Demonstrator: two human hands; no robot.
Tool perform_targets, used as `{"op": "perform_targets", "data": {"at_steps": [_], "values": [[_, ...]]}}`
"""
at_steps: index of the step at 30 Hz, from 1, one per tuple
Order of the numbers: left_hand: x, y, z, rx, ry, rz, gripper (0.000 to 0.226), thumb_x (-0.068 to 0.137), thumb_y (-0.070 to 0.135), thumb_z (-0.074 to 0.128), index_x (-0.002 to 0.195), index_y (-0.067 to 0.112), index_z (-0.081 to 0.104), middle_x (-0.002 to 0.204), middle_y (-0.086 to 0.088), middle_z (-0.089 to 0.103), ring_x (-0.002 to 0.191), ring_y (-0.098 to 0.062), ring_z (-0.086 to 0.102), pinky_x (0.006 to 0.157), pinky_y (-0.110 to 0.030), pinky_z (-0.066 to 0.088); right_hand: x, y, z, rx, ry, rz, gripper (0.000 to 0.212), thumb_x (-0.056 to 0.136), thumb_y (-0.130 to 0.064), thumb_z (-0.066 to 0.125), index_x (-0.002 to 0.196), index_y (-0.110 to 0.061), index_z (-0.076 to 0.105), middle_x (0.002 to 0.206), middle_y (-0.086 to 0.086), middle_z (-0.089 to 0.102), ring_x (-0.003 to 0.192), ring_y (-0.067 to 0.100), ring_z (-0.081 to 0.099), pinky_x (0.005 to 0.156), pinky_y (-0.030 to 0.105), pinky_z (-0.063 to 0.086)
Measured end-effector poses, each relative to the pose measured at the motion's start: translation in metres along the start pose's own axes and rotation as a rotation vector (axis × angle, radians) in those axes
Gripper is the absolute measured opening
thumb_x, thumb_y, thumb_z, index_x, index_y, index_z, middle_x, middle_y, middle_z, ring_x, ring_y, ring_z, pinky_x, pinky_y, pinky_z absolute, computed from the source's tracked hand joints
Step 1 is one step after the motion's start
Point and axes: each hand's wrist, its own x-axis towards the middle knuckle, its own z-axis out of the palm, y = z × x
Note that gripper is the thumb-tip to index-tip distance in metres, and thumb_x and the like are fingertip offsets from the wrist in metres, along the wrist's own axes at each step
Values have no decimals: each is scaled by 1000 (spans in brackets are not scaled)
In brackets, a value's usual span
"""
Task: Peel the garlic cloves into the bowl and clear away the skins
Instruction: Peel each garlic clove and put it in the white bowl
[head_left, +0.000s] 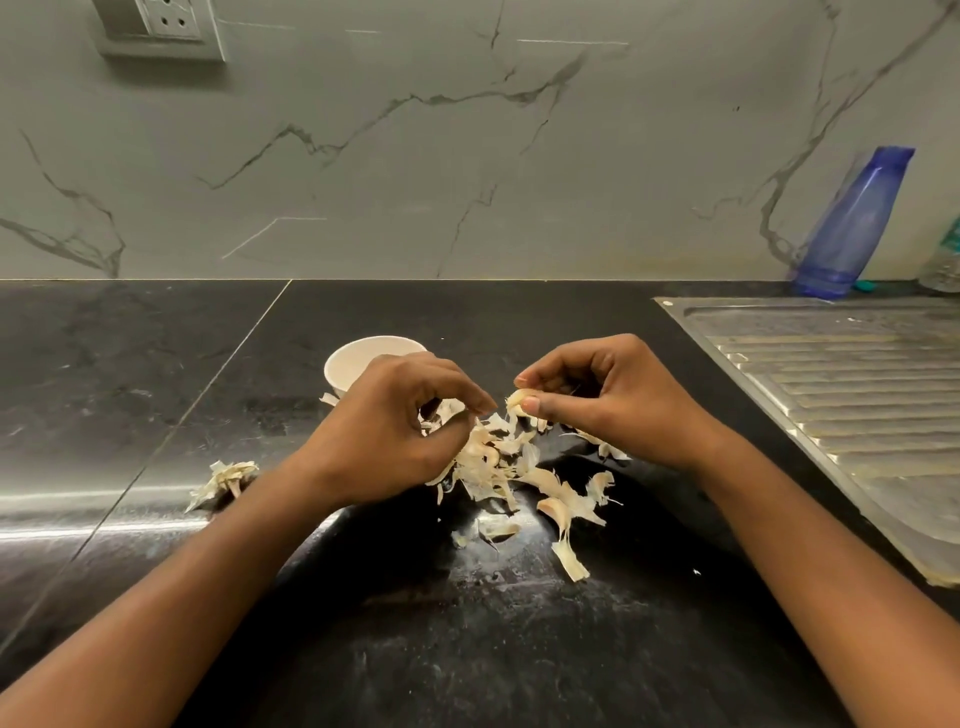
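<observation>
Behind the left hand (400, 415), its grip unclear, bowl (358, 356) contents hidden; right hand (613, 395) pinches clove (519, 397).

One wide-angle camera sits on the person's head and faces forward and down over a black countertop (156, 364). The forearms enter from 7 and 5 o'clock. The left hand (400, 431) and right hand (613, 400) lie close below the lens at centre, near enough to show the garlic clove (521, 397) pinched in the right hand and single garlic skins (519, 478). The marble wall (415, 156) fills 12 o'clock, and the drainboard (831, 374) bends away at 3 o'clock.
</observation>
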Motion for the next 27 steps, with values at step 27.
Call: {"op": "perform_targets", "data": {"at_steps": [27], "values": [[4, 5, 2, -440, 23, -217, 16, 98, 17, 72, 92, 7, 83, 71, 3, 75, 56, -3, 60, 55, -12, 43, 0, -6, 15, 268, -21, -14, 29, 89, -16, 81, 117, -11, 79, 109, 5, 81, 101, 27, 78, 91, 50, 65]]}}
